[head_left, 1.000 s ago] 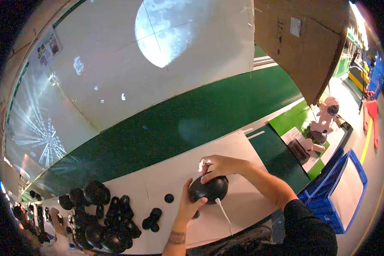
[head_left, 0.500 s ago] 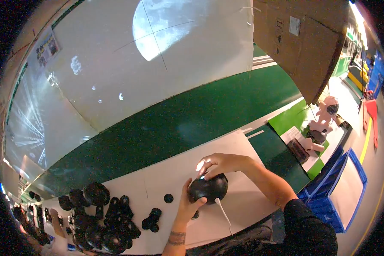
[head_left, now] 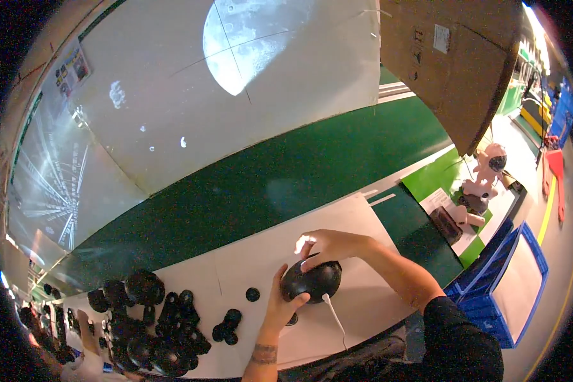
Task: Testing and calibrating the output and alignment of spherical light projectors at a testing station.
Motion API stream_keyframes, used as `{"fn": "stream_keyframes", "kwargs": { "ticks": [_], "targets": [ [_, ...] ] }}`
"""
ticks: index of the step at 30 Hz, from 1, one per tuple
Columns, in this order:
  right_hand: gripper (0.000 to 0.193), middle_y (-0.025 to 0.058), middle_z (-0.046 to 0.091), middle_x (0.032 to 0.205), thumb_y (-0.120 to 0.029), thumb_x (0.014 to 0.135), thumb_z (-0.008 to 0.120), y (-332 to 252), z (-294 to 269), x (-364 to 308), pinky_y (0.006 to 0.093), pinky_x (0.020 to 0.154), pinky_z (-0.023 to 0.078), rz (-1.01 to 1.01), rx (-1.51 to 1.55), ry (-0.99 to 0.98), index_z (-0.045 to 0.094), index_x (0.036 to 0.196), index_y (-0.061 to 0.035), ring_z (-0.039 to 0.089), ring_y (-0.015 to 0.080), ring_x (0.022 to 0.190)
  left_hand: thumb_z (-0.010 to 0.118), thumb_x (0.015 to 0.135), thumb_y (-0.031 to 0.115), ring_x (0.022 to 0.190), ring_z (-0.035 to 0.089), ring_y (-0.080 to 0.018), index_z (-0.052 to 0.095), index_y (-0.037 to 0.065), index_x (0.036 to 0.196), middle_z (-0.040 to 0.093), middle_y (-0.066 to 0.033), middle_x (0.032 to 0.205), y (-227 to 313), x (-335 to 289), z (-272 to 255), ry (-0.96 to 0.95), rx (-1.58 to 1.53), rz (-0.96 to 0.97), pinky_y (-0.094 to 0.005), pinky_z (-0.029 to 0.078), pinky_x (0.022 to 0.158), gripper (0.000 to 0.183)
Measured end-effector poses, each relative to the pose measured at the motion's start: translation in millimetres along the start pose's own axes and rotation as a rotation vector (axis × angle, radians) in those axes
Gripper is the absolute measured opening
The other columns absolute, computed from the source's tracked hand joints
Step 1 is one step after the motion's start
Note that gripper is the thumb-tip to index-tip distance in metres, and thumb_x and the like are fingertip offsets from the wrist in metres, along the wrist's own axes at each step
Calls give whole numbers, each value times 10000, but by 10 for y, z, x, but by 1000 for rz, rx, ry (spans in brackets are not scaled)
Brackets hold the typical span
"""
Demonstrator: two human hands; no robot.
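A round black projector (head_left: 318,283) sits at the front of the white board, with a white cable (head_left: 333,314) plugged into its near side. My left hand (head_left: 280,305) cups its left side, thumb pressed low on the shell. From above, my right hand (head_left: 330,245) grips the top front with bent fingers, and bright light falls on the fingertips. The spot they touch is partly hidden. On the pale screen (head_left: 159,121) ahead, a large moon image (head_left: 248,44) shows, partly cut by shadow. Left of my hands lies a small black disc (head_left: 253,294).
Black round parts (head_left: 146,331) pile up at the left, with a small cluster of discs (head_left: 227,328) beside them. A cardboard sheet (head_left: 452,70) hangs at upper right. Pale astronaut-like figures (head_left: 481,184) stand right, above a blue bin (head_left: 500,293). The bench (head_left: 286,169) is green.
The moon image has become sharper and shifted slightly right and down. Light at the other screen edge now shows finer streaks. My right fingers have shifted slightly on the projector.
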State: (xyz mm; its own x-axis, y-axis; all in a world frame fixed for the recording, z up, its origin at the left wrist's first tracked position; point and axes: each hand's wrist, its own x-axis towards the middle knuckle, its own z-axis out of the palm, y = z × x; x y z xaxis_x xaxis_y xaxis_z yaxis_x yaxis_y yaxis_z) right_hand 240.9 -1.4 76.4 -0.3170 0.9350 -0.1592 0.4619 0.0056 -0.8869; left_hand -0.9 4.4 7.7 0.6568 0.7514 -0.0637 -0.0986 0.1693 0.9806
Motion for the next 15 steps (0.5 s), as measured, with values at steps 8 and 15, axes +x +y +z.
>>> {"fn": "stream_keyframes", "kwargs": {
  "ticks": [8, 15],
  "targets": [
    [485, 119, 664, 1185, -223, 844, 743, 5, -1, 46, 314, 1020, 416, 25, 58, -62, 554, 1224, 11, 582, 188, 1150, 856, 725, 169, 1193, 521, -250, 213, 26, 1497, 469, -166, 1345, -50, 14, -21, -10, 2, 12, -355, 481, 971, 1015],
    [505, 107, 677, 1096, -237, 827, 761, 169, -14, 36, 318, 967, 449, -185, 331, -93, 554, 1217, 9, 608, 189, 1081, 870, 721, 232, 1212, 501, -244, 212, 30, 1499, 458, -153, 1350, -54, 4, -4, -10, -8, 10, -356, 465, 991, 1039]
  ]
}}
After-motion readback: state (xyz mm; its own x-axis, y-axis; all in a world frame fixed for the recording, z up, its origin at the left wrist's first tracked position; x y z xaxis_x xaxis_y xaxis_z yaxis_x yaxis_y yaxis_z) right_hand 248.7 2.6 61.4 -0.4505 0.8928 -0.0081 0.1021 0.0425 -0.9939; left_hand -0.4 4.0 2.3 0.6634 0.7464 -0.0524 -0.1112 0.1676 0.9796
